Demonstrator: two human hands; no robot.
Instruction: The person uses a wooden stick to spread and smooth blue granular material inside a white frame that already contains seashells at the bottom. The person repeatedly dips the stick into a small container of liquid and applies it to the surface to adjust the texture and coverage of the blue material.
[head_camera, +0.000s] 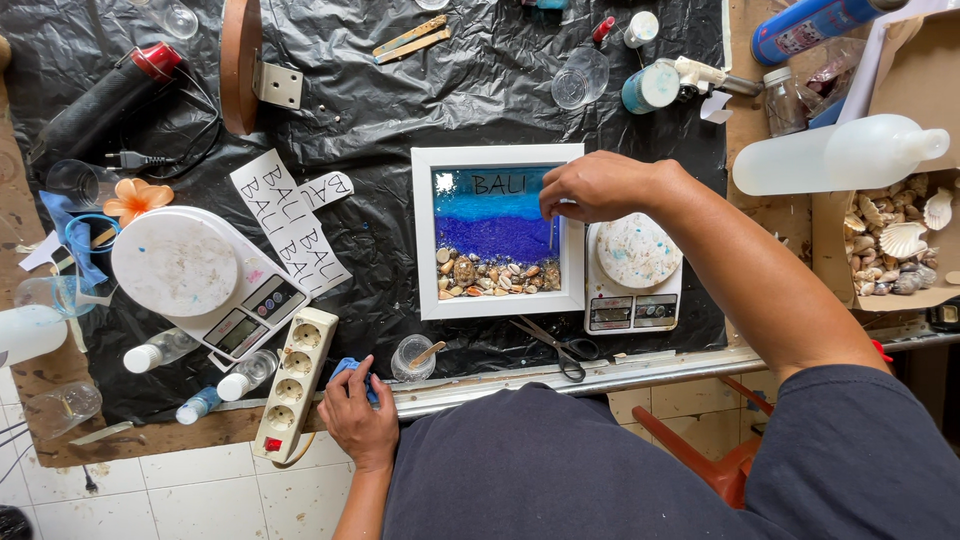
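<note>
While left hand (360, 420) at bottom centre clamps blue cloth (345, 368) on table edge, bracing body, right hand (595, 187) mid-frame pinches thin stick, perhaps, over white frame (497, 232), flat for blue fill above shells; scale (633, 270) just right.

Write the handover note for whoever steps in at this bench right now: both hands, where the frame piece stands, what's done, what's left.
Right hand: over the white frame, pinching a thin stick whose tip is in the blue layer.
Left hand: on a blue cloth at the table edge, beside the power strip.
Frame lies flat on the black plastic sheet, next to the small scale; scissors below it.
Done: blue bands and a row of shells are in.
Left: cannot tell from here.
</note>
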